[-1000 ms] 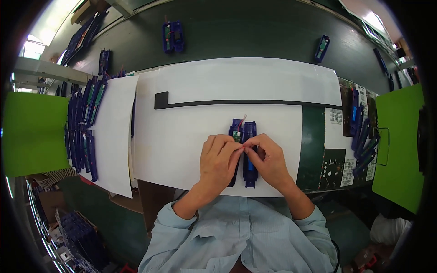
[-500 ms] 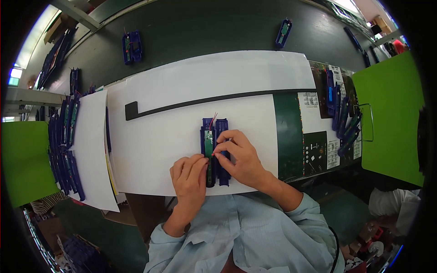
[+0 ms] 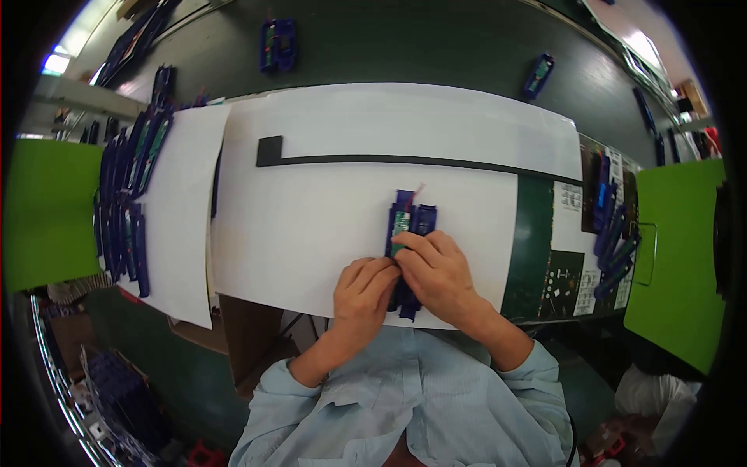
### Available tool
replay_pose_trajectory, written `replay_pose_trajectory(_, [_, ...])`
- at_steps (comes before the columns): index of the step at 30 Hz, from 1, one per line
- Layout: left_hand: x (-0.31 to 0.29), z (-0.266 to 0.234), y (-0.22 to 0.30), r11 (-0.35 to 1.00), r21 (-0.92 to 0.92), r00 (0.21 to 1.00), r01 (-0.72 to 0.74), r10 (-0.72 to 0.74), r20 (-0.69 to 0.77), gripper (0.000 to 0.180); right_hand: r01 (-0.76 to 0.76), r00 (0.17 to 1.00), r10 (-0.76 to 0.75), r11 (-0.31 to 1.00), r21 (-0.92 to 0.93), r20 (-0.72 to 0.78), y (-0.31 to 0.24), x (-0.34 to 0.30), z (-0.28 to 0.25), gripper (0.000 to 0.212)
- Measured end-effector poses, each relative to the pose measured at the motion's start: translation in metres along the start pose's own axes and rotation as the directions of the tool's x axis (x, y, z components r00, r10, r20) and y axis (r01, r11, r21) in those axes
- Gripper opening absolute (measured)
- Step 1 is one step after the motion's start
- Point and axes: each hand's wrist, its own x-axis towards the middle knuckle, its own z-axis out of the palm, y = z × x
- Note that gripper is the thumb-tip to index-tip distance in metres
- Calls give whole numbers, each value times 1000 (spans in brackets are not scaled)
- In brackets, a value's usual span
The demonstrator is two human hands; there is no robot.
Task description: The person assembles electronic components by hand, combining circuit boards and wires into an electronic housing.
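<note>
1. Head view, clock-face directions taken from the hands: a wide dark green surface spreads across 12 o'clock, bearing an opened purple case at 11 and another purple case at 1.
2. Nearer lies the tabletop, mostly covered by a large white sheet.
3. Bright green panels stand at both ends, the left panel at 9 o'clock, the right panel at 3.
4. A heap of purple cases lies between 9 and 10 o'clock; a smaller heap lies near 3.
5. A black strip crosses the white sheet at 12 o'clock.
6. The right hand bends its fingers over the board; whether its grip pinches anything cannot be told.
7. The left hand meets it from 8 o'clock, fingertips at the case's edge; its grip is hidden too.
8. Under the fingers, on the white sheet, lies the opened case, its left half and right half side by side.
9. A green circuit board sits in the left half.
10. Thin red wires poke out towards 12 o'clock.
</note>
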Motion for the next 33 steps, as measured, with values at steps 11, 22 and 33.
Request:
replay_pose_trajectory(11, [1,4,-3,996,3,995,-93,93,30,30,-40,992,48,996,-74,118,-2,6,-10,25])
replay_pose_trajectory(22, [0,7,8,957,-146,968,252,-246,57,74,-318,899,226,926,204,375,3,28,-38,7])
replay_pose_trajectory(33, [-5,16,13,967,-129,975,219,-221,2,73,-209,888,158,975,72,431,2,32,-35,6])
